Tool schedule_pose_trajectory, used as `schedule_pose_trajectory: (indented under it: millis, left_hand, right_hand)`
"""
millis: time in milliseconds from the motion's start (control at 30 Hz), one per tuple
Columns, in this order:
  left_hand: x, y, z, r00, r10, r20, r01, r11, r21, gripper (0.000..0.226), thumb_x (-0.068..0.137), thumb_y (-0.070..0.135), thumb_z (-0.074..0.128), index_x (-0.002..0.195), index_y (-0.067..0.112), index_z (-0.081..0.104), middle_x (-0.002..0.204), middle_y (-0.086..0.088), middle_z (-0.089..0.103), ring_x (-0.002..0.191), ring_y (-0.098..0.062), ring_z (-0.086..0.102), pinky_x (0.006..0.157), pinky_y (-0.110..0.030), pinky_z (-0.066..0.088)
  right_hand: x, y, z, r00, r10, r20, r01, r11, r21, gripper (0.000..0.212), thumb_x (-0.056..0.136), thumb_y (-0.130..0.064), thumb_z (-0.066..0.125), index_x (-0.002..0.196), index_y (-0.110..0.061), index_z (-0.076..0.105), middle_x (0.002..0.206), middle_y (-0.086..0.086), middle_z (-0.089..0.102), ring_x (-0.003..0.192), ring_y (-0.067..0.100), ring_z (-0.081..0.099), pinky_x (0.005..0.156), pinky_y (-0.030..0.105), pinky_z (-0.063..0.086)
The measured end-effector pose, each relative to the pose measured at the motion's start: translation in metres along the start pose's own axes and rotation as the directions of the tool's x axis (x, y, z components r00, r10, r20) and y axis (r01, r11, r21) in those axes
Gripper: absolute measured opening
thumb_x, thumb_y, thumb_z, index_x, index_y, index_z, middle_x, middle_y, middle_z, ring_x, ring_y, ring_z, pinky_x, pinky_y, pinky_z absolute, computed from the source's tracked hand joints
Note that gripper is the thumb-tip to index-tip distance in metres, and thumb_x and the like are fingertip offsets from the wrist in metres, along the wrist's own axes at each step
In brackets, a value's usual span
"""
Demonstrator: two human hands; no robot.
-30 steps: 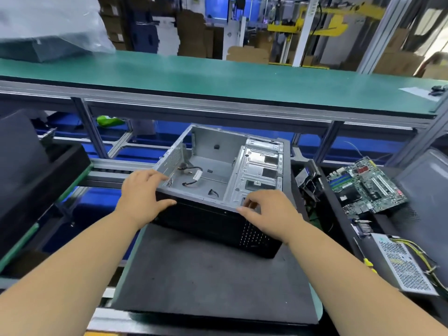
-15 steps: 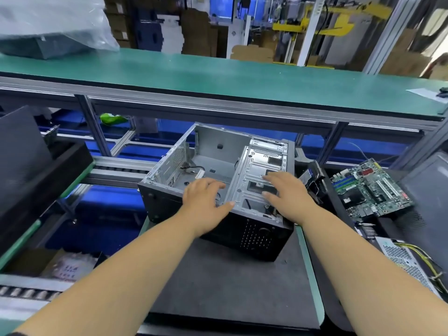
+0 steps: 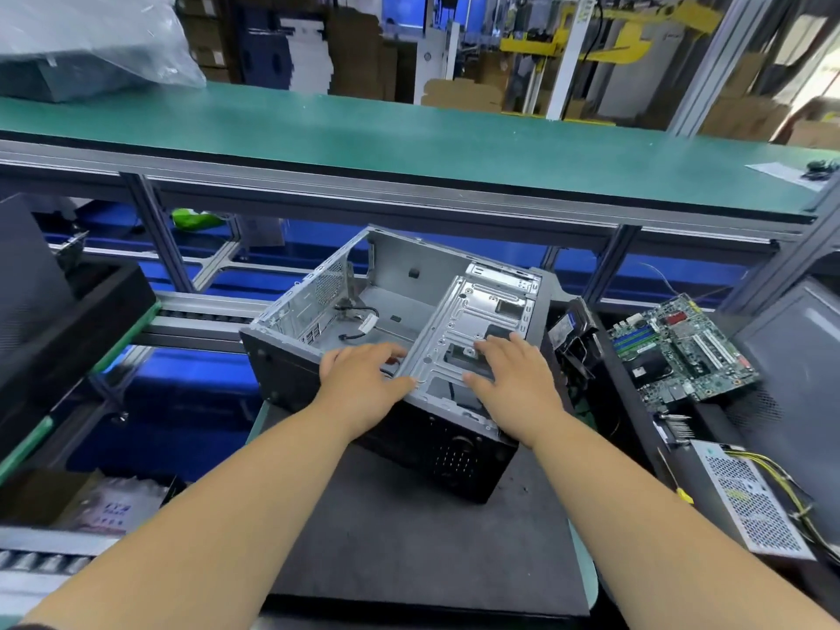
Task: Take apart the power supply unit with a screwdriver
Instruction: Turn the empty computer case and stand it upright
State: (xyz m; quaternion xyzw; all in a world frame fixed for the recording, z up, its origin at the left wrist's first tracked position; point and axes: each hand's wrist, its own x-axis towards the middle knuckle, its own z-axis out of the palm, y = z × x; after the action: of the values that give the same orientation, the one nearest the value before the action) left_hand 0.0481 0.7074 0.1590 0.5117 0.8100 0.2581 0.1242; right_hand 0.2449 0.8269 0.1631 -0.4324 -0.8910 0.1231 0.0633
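**Both hands on the open computer case**

My left hand [image 3: 363, 384] lies on the near top edge of the open computer case [image 3: 395, 338], fingers reaching over the rim into the hollow beside the drive cage [image 3: 472, 329]; whether they curl round anything there I cannot tell, since the fingertips are partly hidden. My right hand [image 3: 513, 384] rests palm down on the drive cage, fingers straight and spread, gripping nothing.

The case sits askew on the dark grey mat [image 3: 409, 538], its open side up, with loose black cables [image 3: 359, 320] lying on its floor.

The power supply unit [image 3: 745, 502] lies well apart from my hands, at the far right on a black surface, its perforated silver face up and yellow wires [image 3: 772, 475] trailing from it. Beyond it a green motherboard [image 3: 682, 347] lies flat. A green conveyor belt [image 3: 409, 134] runs across behind the case.
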Motion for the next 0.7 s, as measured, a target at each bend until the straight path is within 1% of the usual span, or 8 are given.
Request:
schedule_pose_trajectory:
  millis: [67,133,233,333,400,500,600,700]
  left_hand:
    - [0.0,-0.007,-0.01,1.0,0.025,0.015,-0.025,1.0,-0.004,0.037,0.084,0.052,0.062,0.12,0.046,0.058,0.115,0.026,0.058,0.12,-0.009,0.045,0.099,-0.028,0.018]
    - [0.002,-0.013,-0.02,0.999,0.033,0.04,-0.032,0.999,-0.033,0.031,0.082,0.046,0.065,0.113,0.047,0.06,0.107,0.027,0.056,0.115,-0.011,0.048,0.098,-0.027,0.021]
    - [0.004,-0.019,-0.036,0.994,0.015,0.113,-0.003,0.995,-0.104,0.033,0.068,0.049,0.062,0.101,0.052,0.06,0.11,0.023,0.062,0.111,-0.012,0.053,0.107,-0.034,0.031]
    - [0.006,-0.021,-0.044,0.992,0.012,0.127,0.0,0.996,-0.088,0.042,0.06,0.048,0.052,0.101,0.051,0.063,0.117,0.02,0.064,0.115,-0.013,0.053,0.108,-0.038,0.034]
    - [0.006,-0.022,-0.047,0.992,0.014,0.126,-0.004,0.997,-0.082,0.04,0.061,0.045,0.051,0.099,0.05,0.063,0.116,0.019,0.065,0.114,-0.014,0.052,0.107,-0.038,0.034]
    - [0.005,-0.029,-0.052,0.992,0.025,0.128,-0.012,0.995,-0.103,0.036,0.059,0.039,0.052,0.092,0.048,0.066,0.109,0.018,0.066,0.11,-0.014,0.054,0.105,-0.037,0.035]
    - [0.003,-0.033,-0.06,0.99,0.028,0.14,-0.011,0.993,-0.116,0.041,0.053,0.031,0.053,0.089,0.042,0.069,0.116,0.013,0.067,0.117,-0.015,0.052,0.106,-0.033,0.033]
    - [-0.001,-0.034,-0.061,0.991,-0.01,0.13,0.024,0.994,-0.107,0.042,0.055,0.024,0.053,0.09,0.038,0.071,0.135,0.011,0.055,0.131,-0.014,0.039,0.113,-0.038,0.026]
  right_hand:
    - [-0.008,-0.014,0.006,0.998,0.051,-0.021,-0.051,0.999,-0.018,0.063,0.101,-0.057,0.034,0.156,-0.028,0.026,0.164,-0.005,0.021,0.153,0.02,0.001,0.124,0.041,-0.003]
    - [-0.016,-0.03,0.012,0.994,0.095,-0.052,-0.097,0.995,-0.021,0.065,0.1,-0.06,0.031,0.155,-0.027,0.026,0.163,-0.004,0.023,0.153,0.021,0.002,0.123,0.043,-0.001]
    - [-0.021,-0.05,0.016,0.99,0.13,-0.059,-0.133,0.99,-0.046,0.071,0.096,-0.068,0.028,0.151,-0.023,0.033,0.158,0.0,0.029,0.15,0.027,0.01,0.121,0.045,0.009]
    - [-0.021,-0.059,0.01,0.991,0.1,-0.091,-0.113,0.983,-0.148,0.074,0.09,-0.075,0.023,0.132,-0.02,0.049,0.135,0.004,0.047,0.129,0.03,0.033,0.108,0.043,0.026]
    - [-0.021,-0.061,0.002,0.992,0.083,-0.099,-0.098,0.983,-0.154,0.075,0.087,-0.078,0.018,0.117,-0.02,0.055,0.118,0.002,0.053,0.115,0.029,0.041,0.097,0.042,0.029]
    - [-0.022,-0.061,-0.004,0.995,0.06,-0.075,-0.071,0.987,-0.144,0.08,0.081,-0.081,0.014,0.109,-0.021,0.059,0.106,-0.001,0.056,0.105,0.026,0.05,0.093,0.043,0.031]
    - [-0.024,-0.06,-0.005,0.999,-0.001,-0.05,-0.004,0.995,-0.101,0.067,0.082,-0.08,0.025,0.095,-0.025,0.06,0.093,-0.005,0.058,0.094,0.021,0.055,0.092,0.041,0.034]
    - [-0.019,-0.05,-0.012,0.994,-0.1,-0.036,0.1,0.995,-0.009,0.043,0.088,-0.068,0.046,0.086,-0.029,0.063,0.083,-0.01,0.062,0.091,0.017,0.053,0.091,0.037,0.035]
